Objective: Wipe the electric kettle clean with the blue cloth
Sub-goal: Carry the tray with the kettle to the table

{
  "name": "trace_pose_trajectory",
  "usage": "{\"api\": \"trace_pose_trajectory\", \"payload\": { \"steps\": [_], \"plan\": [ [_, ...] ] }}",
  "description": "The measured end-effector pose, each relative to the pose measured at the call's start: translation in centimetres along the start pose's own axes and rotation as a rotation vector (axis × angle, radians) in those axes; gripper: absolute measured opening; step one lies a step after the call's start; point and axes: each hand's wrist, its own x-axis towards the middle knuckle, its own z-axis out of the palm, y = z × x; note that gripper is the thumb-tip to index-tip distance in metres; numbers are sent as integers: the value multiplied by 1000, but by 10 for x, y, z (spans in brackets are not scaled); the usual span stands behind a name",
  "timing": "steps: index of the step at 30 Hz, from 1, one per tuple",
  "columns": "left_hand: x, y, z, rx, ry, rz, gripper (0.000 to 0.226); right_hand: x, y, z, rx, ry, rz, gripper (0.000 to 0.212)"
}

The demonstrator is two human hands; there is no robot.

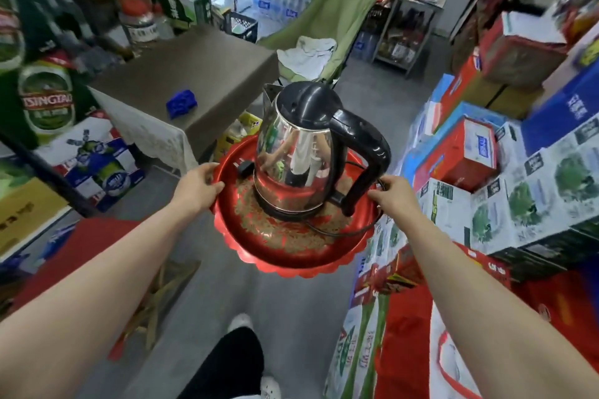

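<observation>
Both grips clamp my round red tray (285, 256): left hand (198, 184), right hand (396, 196). Steel electric kettle w/ black handle (293, 152) stands upright on it. Crumpled blue cloth (181, 103) lies on brown surface (201, 74).

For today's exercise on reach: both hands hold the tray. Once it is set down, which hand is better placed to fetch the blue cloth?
Left, probably. The blue cloth lies on the brown table, ahead and to the left of the left hand. The right hand would have to cross the kettle on the tray.

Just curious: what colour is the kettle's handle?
Black, glossy; the handle shows clearly in the head view.
</observation>
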Motion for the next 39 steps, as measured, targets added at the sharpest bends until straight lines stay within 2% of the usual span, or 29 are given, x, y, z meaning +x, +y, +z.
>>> {"api": "trace_pose_trajectory", "payload": {
  "steps": [3,7,12,15,24,29,34,39],
  "plan": [
    [72,22,9,-9,-13,-10,47,78,-16,5,-10,21,-15,9],
    [173,56,15,-20,-20,-11,45,185,-46,12,-45,25,-23,14],
    [275,96,16,-50,14,-30,44,295,-84,20,-38,-12,-28,10],
    [332,119,18,-45,47,-48,44,363,-107,25,-27,-30,-25,21],
    [489,164,37,-93,170,-172,40,580,-184,55,-99,-124,-138,31],
    [552,162,32,-145,250,-272,37,670,-235,93,-135,-252,-202,38],
    [617,143,16,-194,323,-366,38,744,-281,156,-153,-379,-273,24],
    [690,118,-6,-220,366,-438,43,801,-338,219,-182,-436,-312,42]
  ]
}}
